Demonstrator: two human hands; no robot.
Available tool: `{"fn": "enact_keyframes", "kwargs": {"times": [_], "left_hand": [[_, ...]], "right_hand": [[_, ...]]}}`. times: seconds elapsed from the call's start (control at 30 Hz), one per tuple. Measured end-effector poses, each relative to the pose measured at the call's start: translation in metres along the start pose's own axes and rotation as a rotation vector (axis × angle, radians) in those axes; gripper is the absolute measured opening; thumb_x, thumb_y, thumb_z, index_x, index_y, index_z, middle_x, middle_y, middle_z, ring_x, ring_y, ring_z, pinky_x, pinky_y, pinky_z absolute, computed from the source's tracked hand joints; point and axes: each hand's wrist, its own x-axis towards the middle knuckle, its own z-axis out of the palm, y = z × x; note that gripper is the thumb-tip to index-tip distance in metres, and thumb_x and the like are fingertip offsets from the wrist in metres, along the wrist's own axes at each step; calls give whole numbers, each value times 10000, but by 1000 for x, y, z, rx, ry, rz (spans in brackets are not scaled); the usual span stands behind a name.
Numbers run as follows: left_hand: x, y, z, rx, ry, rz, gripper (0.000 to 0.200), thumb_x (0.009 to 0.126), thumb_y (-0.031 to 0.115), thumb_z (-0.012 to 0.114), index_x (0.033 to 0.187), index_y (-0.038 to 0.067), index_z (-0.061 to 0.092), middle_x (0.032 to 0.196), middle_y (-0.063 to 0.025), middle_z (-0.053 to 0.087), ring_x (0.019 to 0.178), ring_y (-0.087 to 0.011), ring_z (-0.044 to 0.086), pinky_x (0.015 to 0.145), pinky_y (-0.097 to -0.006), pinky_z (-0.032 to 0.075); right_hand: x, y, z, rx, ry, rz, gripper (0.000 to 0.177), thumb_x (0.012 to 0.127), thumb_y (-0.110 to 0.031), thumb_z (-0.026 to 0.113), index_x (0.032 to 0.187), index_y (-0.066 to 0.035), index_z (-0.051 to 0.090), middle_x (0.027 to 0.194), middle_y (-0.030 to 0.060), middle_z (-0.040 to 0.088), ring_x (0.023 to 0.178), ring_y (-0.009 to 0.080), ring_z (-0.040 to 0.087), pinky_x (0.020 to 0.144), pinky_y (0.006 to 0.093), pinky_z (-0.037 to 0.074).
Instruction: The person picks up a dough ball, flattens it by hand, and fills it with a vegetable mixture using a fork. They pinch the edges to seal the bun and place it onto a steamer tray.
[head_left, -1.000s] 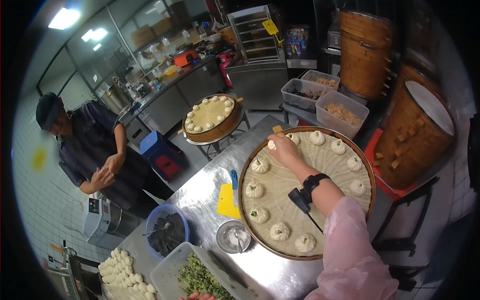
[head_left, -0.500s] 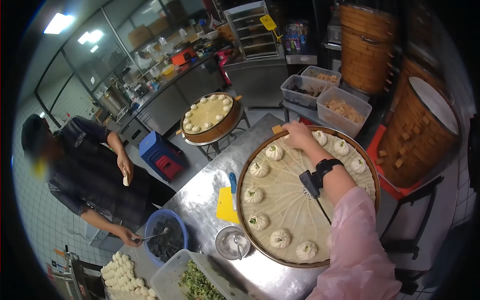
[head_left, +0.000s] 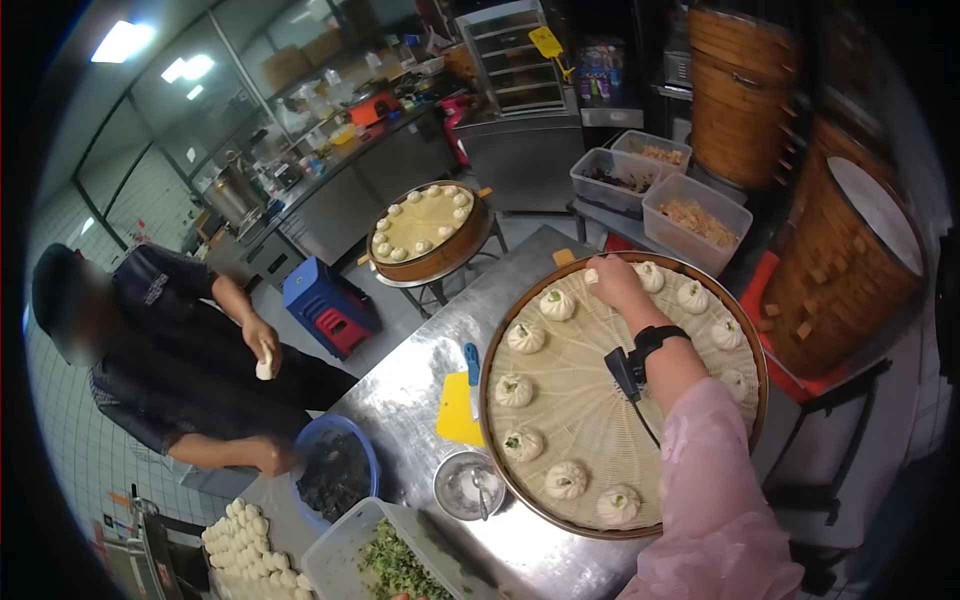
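My right hand point(head_left: 622, 284) reaches over the far side of a round bamboo steamer tray point(head_left: 482, 400). Its fingers are closed on a small white bun point(head_left: 592, 276), largely hidden beneath them. Pleated buns with green filling, such as one bun point(head_left: 557, 304), form a ring along the tray's rim on a mesh liner point(head_left: 570, 400). A dark device on a strap point(head_left: 660, 338) sits at my right wrist. At the bottom edge, what look like fingertips of my left hand point(head_left: 403, 597) barely show at the tub of chopped greens point(head_left: 385, 560); their grip is hidden.
A yellow scraper point(head_left: 458, 412), a blue-handled spatula point(head_left: 471, 365) and a metal bowl point(head_left: 455, 490) lie left of the tray. Across the table a co-worker point(head_left: 200, 350) holds dough beside a blue bowl of dark filling point(head_left: 340, 475). Bamboo steamers point(head_left: 740, 100) stand at the right.
My right hand has lowered slightly, and a white bun now shows at its fingertips. The view has shifted slightly. The co-worker's hand at the blue bowl has moved up.
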Motion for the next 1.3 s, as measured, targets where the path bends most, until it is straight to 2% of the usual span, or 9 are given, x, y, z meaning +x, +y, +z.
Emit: {"fn": "enact_keyframes", "kwargs": {"times": [0.2,0.23,0.43,0.67,0.9,0.93,1.0,1.1,1.3], "left_hand": [[-11,15,-106,-397,-128,371,528,887,319,595,1302,47,416,1210,-180,526,1034,-281,567,929,-473,432],[-13,13,-124,-212,203,481,417,919,482,454,1100,121,560,1027,-136,609,1011,-285,579,866,-409,472],[-44,-19,-220,-321,769,471,343,867,296,563,1081,32,520,922,-105,591,806,-217,619,675,-322,526],[-35,-94,-318,-292,1181,368,248,879,263,568,974,36,534,771,-45,539,603,-131,527,511,-263,479],[12,-71,-359,-118,859,209,272,870,263,572,992,22,540,647,-21,530,488,-119,469,428,-268,409],[30,-75,-375,-109,782,237,278,871,257,572,1015,21,548,678,-28,555,521,-120,489,441,-272,415],[42,-69,-374,-205,630,508,264,850,154,546,1078,22,561,854,-49,592,674,-142,534,576,-278,459],[19,-36,-344,56,620,526,279,771,-48,572,1021,-4,457,1005,-114,556,811,-154,573,640,-271,493],[28,-32,-348,-124,358,439,325,794,-24,566,1098,1,454,1012,-124,570,876,-199,593,721,-316,523]], "right_hand": [[-7,-68,-34,14,200,-250,398,763,-213,688,1118,-56,601,1108,158,571,1046,324,548,876,418,452],[-16,-83,-41,63,202,-393,391,786,-214,664,1137,-55,602,1089,163,590,1043,325,548,879,417,449],[-80,-220,-28,535,-374,-627,329,864,-159,614,1153,-6,582,1021,49,625,907,105,567,804,254,458],[-271,-388,-9,603,-911,-864,316,857,-173,622,1126,-8,595,1006,82,635,941,159,598,839,282,467],[-455,-476,42,577,-1267,-1068,344,854,-220,627,1132,-18,600,906,98,671,780,131,628,688,277,508],[-478,-484,51,545,-1399,-1052,347,864,-200,625,1161,-24,595,987,103,658,880,150,627,772,295,505],[-530,-492,80,642,-1379,-1115,325,835,-193,627,1114,-27,615,929,120,671,830,174,642,724,305,504],[-589,-504,103,768,-1295,-1249,312,788,-296,603,1005,-80,665,886,141,667,808,272,643,712,366,489],[-636,-488,122,667,-1190,-963,286,806,-312,584,995,-101,624,813,122,634,809,295,619,686,388,471]]}}
